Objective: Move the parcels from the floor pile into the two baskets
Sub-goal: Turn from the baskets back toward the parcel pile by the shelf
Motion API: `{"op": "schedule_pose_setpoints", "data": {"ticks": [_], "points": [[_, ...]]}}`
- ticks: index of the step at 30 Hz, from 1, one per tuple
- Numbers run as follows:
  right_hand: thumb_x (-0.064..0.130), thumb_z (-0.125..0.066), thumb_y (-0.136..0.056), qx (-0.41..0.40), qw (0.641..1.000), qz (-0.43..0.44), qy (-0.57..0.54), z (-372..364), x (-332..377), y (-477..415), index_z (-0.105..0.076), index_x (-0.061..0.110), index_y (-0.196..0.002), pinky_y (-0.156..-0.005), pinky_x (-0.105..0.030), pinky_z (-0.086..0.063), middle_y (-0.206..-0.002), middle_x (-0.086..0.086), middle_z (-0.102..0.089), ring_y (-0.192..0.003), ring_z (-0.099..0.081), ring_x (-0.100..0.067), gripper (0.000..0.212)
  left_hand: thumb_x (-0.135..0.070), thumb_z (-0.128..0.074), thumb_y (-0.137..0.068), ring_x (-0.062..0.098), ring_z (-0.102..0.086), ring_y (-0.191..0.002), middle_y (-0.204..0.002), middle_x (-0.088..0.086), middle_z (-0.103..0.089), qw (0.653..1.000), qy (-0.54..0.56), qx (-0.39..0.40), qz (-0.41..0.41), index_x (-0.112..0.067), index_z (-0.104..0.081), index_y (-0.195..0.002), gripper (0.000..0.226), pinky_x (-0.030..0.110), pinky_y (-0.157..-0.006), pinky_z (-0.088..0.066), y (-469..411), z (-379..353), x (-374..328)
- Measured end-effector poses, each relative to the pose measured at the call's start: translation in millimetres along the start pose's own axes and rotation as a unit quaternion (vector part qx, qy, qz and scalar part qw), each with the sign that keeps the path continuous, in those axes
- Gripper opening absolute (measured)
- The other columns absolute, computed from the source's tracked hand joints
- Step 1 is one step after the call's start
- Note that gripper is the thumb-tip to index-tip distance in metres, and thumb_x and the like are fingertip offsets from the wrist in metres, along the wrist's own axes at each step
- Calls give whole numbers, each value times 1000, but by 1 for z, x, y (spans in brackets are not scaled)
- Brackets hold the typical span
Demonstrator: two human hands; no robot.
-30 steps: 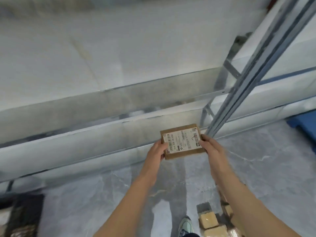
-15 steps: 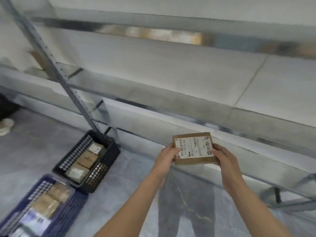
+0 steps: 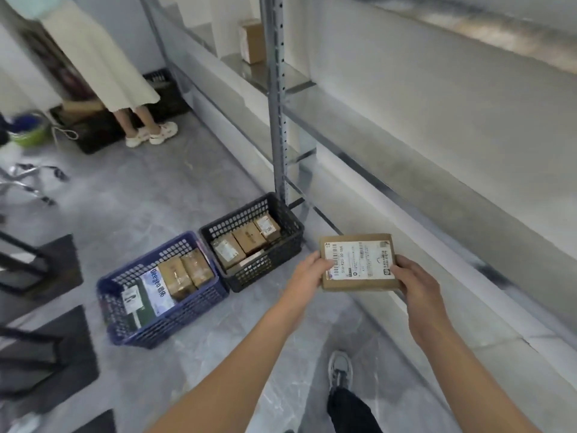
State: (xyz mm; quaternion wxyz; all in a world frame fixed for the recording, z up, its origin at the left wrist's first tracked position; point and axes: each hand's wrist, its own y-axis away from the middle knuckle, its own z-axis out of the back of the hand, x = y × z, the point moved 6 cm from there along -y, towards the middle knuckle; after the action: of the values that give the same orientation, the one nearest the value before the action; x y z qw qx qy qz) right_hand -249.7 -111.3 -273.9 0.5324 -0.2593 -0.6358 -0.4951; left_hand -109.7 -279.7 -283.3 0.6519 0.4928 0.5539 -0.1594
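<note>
A flat brown parcel (image 3: 359, 262) with a white barcode label is held in front of me at waist height. My left hand (image 3: 309, 273) grips its left edge and my right hand (image 3: 416, 284) grips its right edge. On the floor to the left stand two baskets side by side. The black basket (image 3: 282, 245) holds several brown parcels. The blue basket (image 3: 175, 320) holds brown parcels and a flat white and dark packet. The parcel I hold is to the right of the black basket and above the floor. The floor pile is out of view.
A metal shelf rack (image 3: 278, 98) runs along the right, with a cardboard box (image 3: 252, 42) on a far shelf. Another person (image 3: 103, 67) stands at the back left by dark crates. Dark mats (image 3: 59, 264) and chair legs lie at the left. My shoe (image 3: 340, 370) is below.
The view has swung left: the floor pile has left the frame and both baskets have come into full view. Both hands keep hold of the same parcel.
</note>
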Motion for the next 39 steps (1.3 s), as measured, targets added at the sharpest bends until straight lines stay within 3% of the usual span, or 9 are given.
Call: {"op": "schedule_pose_setpoints", "data": {"ticks": [3, 6, 10, 17, 24, 31, 34, 37, 39], "points": [[10, -61, -99, 52, 998, 5, 18, -37, 0, -46, -74, 20, -117, -96, -34, -51, -110, 2, -79, -113, -70, -21, 24, -22, -50, -107, 1, -70, -110, -120, -12, -76, 998, 16, -56, 16, -31, -66, -125, 26, 19, -92, -50, -31, 27, 2], [9, -61, -100, 108, 993, -6, 43, -75, 2, -89, -74, 22, -110, -89, -30, -50, -105, 5, -80, -107, -71, -17, 22, -29, -54, -104, 6, -68, -116, -124, -12, -74, 993, 29, -110, 33, -30, -64, -133, 30, 29, -102, -49, -60, 50, 0], [8, -60, -99, 170, 982, -14, 80, -120, 3, -137, -76, 25, -101, -93, -35, -52, -104, 5, -79, -106, -71, -18, 24, -40, -57, -94, 9, -66, -120, -125, -13, -74, 985, 52, -156, 48, -29, -62, -135, 43, 38, -112, -45, -90, 75, -1], [26, -65, -92, 214, 963, -52, 153, -196, -16, -211, -74, 26, -111, -98, -42, -53, -107, 8, -79, -109, -71, -17, 21, -30, -53, -106, 4, -68, -116, -124, -13, -74, 968, 104, -206, 96, -26, -57, -140, 35, 28, -102, -49, -150, 132, 13], [17, -62, -100, 206, 950, -107, 208, -287, -59, -292, -69, 21, -122, -94, -39, -55, -109, 4, -79, -110, -72, -18, 24, -29, -56, -105, 5, -69, -114, -120, -15, -75, 955, 151, -206, 151, -31, -58, -137, 32, 37, -110, -48, -243, 213, 44], [24, -60, -100, 202, 928, -130, 284, -377, -114, -380, -64, 25, -138, -101, -41, -54, -118, 7, -76, -111, -71, -15, 38, -23, -56, -106, 4, -70, -111, -121, -11, -75, 950, 173, -177, 189, -32, -63, -124, 21, 25, -92, -53, -353, 294, 82], [23, -59, -97, 204, 918, -143, 308, -401, -143, -416, -68, 22, -133, -98, -41, -57, -118, 4, -77, -108, -72, -16, 37, -25, -57, -105, 9, -69, -111, -115, -10, -76, 946, 176, -163, 219, -31, -63, -116, 14, 31, -98, -54, -394, 312, 113], [15, -58, -100, 203, 909, -157, 330, -419, -176, -448, -68, 20, -129, -93, -37, -58, -119, 1, -75, -108, -71, -17, 31, -26, -55, -106, -1, -65, -102, -108, -15, -72, 937, 194, -158, 244, -33, -61, -110, 10, 19, -78, -48, -435, 322, 146], [13, -57, -101, 205, 902, -157, 344, -432, -200, -471, -67, 22, -128, -87, -30, -55, -119, 0, -73, -108, -69, -18, 30, -26, -56, -106, 1, -66, -102, -108, -14, -74, 929, 203, -159, 266, -32, -62, -109, 10, 19, -79, -48, -464, 329, 172]]}}
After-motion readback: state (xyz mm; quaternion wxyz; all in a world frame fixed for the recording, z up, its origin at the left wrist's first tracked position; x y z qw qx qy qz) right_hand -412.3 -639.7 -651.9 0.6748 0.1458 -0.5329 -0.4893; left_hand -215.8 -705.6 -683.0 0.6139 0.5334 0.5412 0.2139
